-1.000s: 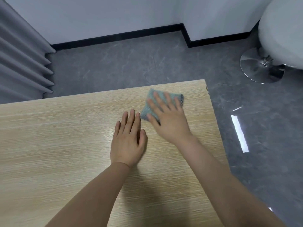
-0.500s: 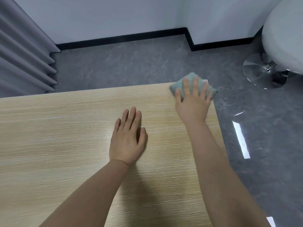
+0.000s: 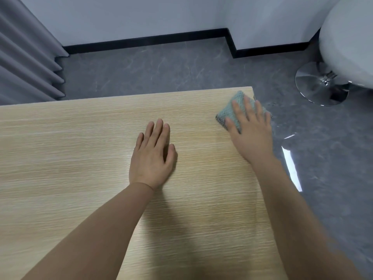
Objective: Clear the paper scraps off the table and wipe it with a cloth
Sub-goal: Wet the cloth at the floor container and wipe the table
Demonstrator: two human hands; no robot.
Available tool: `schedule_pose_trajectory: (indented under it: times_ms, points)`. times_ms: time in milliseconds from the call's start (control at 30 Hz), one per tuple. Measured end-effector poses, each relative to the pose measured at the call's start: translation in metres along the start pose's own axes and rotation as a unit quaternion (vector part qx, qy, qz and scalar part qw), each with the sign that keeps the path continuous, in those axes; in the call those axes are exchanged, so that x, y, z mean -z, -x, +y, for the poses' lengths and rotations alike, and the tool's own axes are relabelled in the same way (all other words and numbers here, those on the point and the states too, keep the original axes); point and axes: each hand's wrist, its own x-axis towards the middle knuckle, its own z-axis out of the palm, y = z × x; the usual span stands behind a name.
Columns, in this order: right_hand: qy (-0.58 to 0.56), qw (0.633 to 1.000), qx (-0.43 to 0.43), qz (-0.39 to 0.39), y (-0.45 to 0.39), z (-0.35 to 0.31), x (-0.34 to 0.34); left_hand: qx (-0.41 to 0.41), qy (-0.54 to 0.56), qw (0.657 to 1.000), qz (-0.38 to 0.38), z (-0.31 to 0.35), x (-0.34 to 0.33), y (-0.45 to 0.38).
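A light wooden table (image 3: pixel 70 158) fills the lower left of the view. A small teal cloth (image 3: pixel 232 110) lies at the table's far right corner, part of it past the right edge. My right hand (image 3: pixel 252 134) presses flat on the cloth with straight fingers. My left hand (image 3: pixel 153 156) rests palm down on the bare tabletop near the middle, fingers straight. No paper scraps show on the table.
Grey tiled floor (image 3: pixel 181 67) lies beyond and to the right of the table. A white chair (image 3: pixel 347 37) on a chrome round base (image 3: pixel 319 85) stands at the far right. Grey curtains (image 3: pixel 24 57) hang at the left, by a white wall with black skirting.
My right hand slid the cloth from the table's middle to the far right corner, then drew it slightly nearer along the right edge. My left hand stayed put.
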Motion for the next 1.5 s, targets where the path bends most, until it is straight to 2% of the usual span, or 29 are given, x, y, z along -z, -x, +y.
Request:
schedule_pose_trajectory:
  times_ms: [67, 133, 300, 367, 433, 533, 600, 667, 767, 933, 1000, 1067, 1200, 1300, 1400, 1500]
  points:
    - [0.000, 0.999, -0.049, 0.011, -0.004, -0.013, 0.000, 0.000, -0.001, 1.000, 0.003, 0.000, 0.000, 0.000]
    - [0.005, 0.999, -0.032, 0.012, 0.000, -0.037, -0.002, 0.001, -0.001, 1.000, 0.003, -0.001, -0.001, 0.000]
    - [0.012, 0.983, 0.182, -0.025, 0.045, -0.074, -0.015, -0.002, 0.002, 1.000, 0.007, -0.001, -0.001, 0.000]
    - [0.018, 0.977, 0.209, -0.035, 0.057, -0.060, -0.015, -0.002, 0.003, 1.000, 0.010, -0.001, -0.001, 0.000]
    - [0.022, 0.984, 0.173, -0.027, 0.054, -0.035, -0.011, 0.000, 0.004, 1.000, 0.010, -0.001, -0.001, 0.000]
    - [-0.005, 0.999, 0.044, 0.004, 0.037, 0.002, -0.004, 0.000, 0.005, 1.000, 0.009, -0.001, -0.002, -0.001]
    - [-0.040, 0.999, -0.035, -0.001, 0.027, 0.010, -0.002, -0.001, 0.001, 1.000, 0.008, -0.001, -0.002, -0.001]
    - [-0.038, 0.996, -0.077, 0.014, 0.025, 0.001, -0.004, -0.001, -0.002, 1.000, 0.009, -0.001, -0.002, 0.000]
    - [0.000, 0.999, -0.035, 0.036, 0.035, -0.027, -0.008, -0.003, -0.005, 1.000, 0.008, -0.001, -0.002, 0.000]
    - [0.020, 0.985, 0.172, -0.015, 0.072, -0.067, -0.019, -0.007, -0.011, 1.000, 0.009, -0.001, -0.001, 0.000]
    - [0.023, 0.976, 0.216, -0.033, 0.078, -0.060, -0.019, -0.010, -0.012, 1.000, 0.009, -0.002, -0.002, 0.000]
    - [0.019, 0.980, 0.193, -0.033, 0.071, -0.039, -0.015, -0.006, -0.011, 1.000, 0.012, -0.002, -0.002, 0.000]
    - [-0.004, 1.000, 0.012, -0.003, 0.052, -0.001, -0.004, -0.006, -0.010, 1.000, 0.017, -0.002, -0.002, 0.000]
    - [-0.034, 0.997, -0.069, 0.020, 0.049, -0.001, -0.004, -0.008, -0.013, 1.000, 0.016, -0.003, -0.003, 0.000]
    - [-0.016, 0.998, -0.049, 0.033, 0.055, -0.023, -0.009, -0.009, -0.013, 1.000, 0.015, -0.002, -0.003, 0.000]
    - [-0.011, 0.995, 0.098, 0.008, 0.075, -0.055, -0.018, -0.007, -0.016, 1.000, 0.013, -0.002, -0.002, 0.000]
